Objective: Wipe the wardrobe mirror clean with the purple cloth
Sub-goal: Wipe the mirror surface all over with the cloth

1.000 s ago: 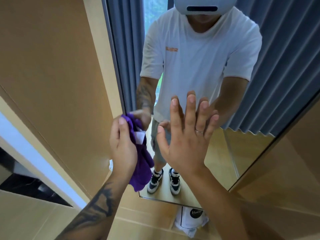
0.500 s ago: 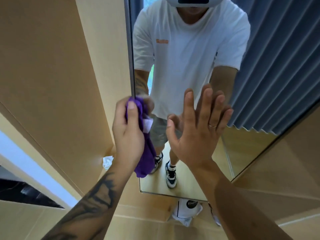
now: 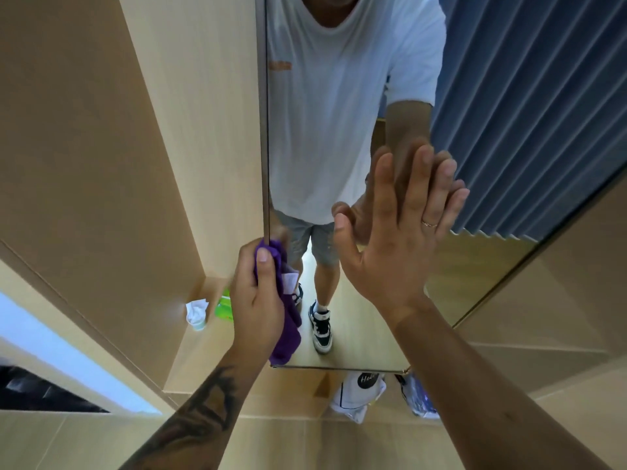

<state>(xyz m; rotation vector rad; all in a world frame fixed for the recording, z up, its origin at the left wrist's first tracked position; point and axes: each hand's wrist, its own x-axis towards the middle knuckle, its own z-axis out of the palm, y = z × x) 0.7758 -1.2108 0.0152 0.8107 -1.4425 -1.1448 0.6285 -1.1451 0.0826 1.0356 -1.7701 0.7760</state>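
Observation:
The wardrobe mirror (image 3: 475,130) fills the upper right and reflects a person in a white shirt and blue curtains. My left hand (image 3: 256,300) grips the bunched purple cloth (image 3: 286,330) and holds it against the mirror's left edge, low down. The cloth's loose end hangs below my fist, with a white tag showing. My right hand (image 3: 397,239) lies flat on the glass with straight, spread fingers, to the right of the cloth, and wears a ring.
Pale wooden wardrobe panels (image 3: 101,164) stand to the left of the mirror. A crumpled white tissue (image 3: 196,312) and a green pack (image 3: 224,305) lie in the corner. A white bag (image 3: 356,391) and a plastic bag (image 3: 419,398) sit on the floor under the mirror.
My left hand has carried the cloth leftward to the mirror's left edge. My right hand has stayed flat on the glass. The view has tilted down and shifted.

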